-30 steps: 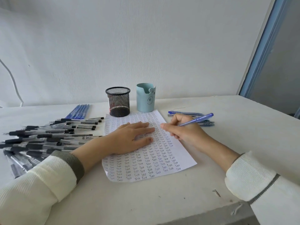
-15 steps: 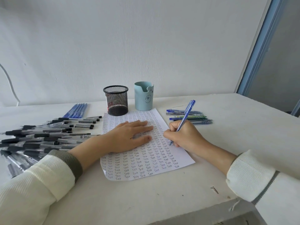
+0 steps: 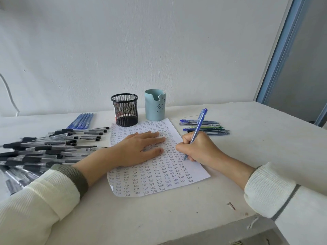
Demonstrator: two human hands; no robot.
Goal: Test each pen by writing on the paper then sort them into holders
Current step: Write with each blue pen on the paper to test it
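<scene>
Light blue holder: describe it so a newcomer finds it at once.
On the white table, just beyond the far edge of the written-on paper, two cups stand side by side. The light blue holder is the right one; unlike the black mesh holder beside it, it is solid, with a notched rim and a drawn face.

A plain white wall (image 3: 141,41) fills twelve o'clock. A blue frame (image 3: 281,50) rises at two o'clock, beyond the white table (image 3: 265,138).
</scene>
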